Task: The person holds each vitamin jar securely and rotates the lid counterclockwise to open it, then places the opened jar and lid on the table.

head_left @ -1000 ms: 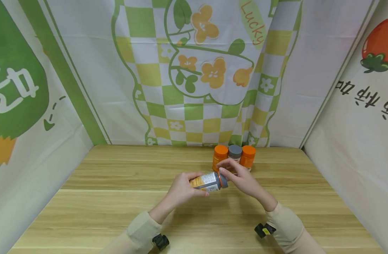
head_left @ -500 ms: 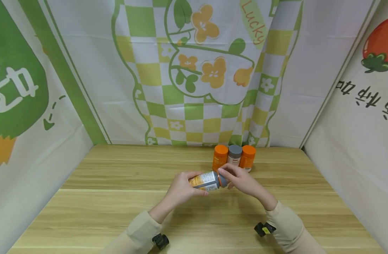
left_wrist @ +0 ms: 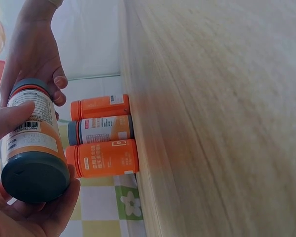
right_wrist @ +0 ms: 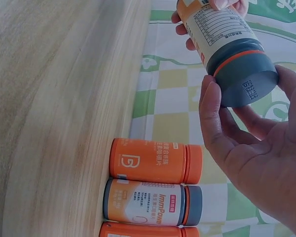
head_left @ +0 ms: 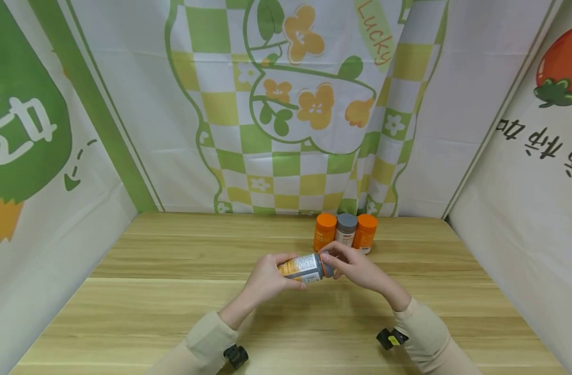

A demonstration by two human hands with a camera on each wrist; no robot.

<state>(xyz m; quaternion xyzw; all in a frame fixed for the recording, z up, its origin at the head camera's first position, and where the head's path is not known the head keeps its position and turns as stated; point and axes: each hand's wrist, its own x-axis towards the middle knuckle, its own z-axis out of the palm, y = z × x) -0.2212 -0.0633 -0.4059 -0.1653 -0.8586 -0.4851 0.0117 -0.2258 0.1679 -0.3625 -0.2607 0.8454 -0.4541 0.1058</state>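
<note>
A grey supplement bottle with an orange and white label is held tilted above the table. My left hand grips its body, thumb on the near side and fingers wrapped behind. At the other end, my right hand pinches the grey cap between thumb and fingers. An orange ring shows just under the cap, which sits on the bottle. In the left wrist view the bottle's dark base faces the camera.
Behind the hands, two orange bottles stand upright with a grey-capped bottle between them. They are at the back of the wooden table, near the patterned cloth. Printed cloth walls flank both sides.
A second ago my right fingers were lifted away from the cap; they have since come down around it, and the thumb has shifted slightly. The left hand and bottle stay almost in place.
</note>
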